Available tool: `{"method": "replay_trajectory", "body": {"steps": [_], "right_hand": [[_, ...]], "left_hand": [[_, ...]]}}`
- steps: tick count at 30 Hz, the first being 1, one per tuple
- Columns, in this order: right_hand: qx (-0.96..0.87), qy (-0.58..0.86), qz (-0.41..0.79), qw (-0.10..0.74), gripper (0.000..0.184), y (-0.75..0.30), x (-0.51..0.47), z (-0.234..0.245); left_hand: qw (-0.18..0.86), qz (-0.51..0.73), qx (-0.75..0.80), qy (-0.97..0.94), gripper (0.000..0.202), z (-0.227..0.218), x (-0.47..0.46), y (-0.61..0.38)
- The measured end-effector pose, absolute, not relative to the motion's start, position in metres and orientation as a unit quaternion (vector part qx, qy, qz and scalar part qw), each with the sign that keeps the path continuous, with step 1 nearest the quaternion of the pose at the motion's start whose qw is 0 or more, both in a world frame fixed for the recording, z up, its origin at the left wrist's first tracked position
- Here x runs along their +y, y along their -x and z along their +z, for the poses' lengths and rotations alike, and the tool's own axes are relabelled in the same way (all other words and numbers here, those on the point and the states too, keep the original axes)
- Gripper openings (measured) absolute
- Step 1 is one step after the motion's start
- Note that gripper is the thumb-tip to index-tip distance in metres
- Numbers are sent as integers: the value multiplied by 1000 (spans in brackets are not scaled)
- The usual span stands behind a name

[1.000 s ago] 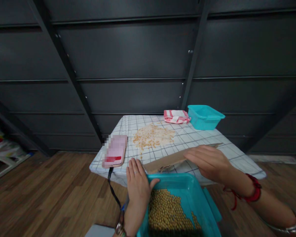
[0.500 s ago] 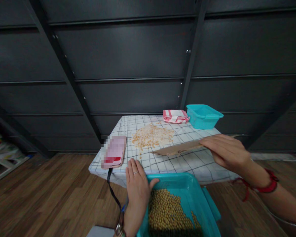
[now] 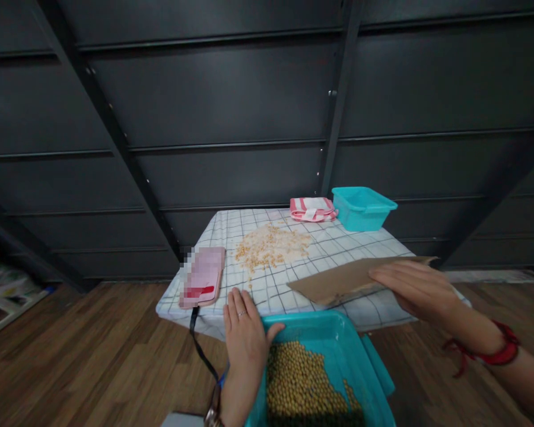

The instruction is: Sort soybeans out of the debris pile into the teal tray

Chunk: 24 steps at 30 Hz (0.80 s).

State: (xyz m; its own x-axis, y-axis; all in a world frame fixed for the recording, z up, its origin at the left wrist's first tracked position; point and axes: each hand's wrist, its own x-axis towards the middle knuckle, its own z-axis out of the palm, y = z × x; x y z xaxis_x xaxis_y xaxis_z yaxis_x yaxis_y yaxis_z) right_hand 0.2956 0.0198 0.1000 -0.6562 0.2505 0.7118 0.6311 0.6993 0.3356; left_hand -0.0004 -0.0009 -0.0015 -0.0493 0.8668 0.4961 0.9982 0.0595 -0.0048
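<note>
My left hand [image 3: 244,341] grips the near-left corner of a teal plastic bin [image 3: 338,338] that holds a heap of yellow-brown beans [image 3: 302,382]; the thumb hooks over the rim. My right hand [image 3: 416,287] holds the right end of a flat brown cardboard piece [image 3: 338,279], fingers laid on top, above the right side of the small table with a checked white cloth [image 3: 271,287]. A scattered pile of pale beans [image 3: 269,246] lies on the cloth beyond the cardboard.
A pink phone [image 3: 201,277] with a dark strap lies at the table's left edge. A pink striped cloth [image 3: 312,209] and a second, smaller teal bin [image 3: 362,207] sit at the far side. Dark panelled wall behind, wooden floor around.
My right hand has carried the cardboard from the bin's edge to the right and set it lower and flatter over the table. My left hand has stayed on the bin.
</note>
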Motion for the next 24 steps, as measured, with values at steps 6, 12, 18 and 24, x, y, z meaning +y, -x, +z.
{"method": "replay_trajectory", "body": {"steps": [6, 12, 18, 24], "right_hand": [[-861, 193, -334, 331, 30, -261, 52, 112], [-864, 175, -321, 346, 33, -239, 54, 122], [-890, 158, -296, 310, 29, -221, 31, 125], [-890, 166, -299, 303, 28, -215, 24, 119]], "left_hand": [[205, -167, -697, 667, 97, -3, 0, 1], [190, -174, -701, 665, 94, -4, 0, 2], [175, -182, -703, 665, 96, -5, 0, 4], [177, -168, -701, 670, 97, -3, -1, 7]]}}
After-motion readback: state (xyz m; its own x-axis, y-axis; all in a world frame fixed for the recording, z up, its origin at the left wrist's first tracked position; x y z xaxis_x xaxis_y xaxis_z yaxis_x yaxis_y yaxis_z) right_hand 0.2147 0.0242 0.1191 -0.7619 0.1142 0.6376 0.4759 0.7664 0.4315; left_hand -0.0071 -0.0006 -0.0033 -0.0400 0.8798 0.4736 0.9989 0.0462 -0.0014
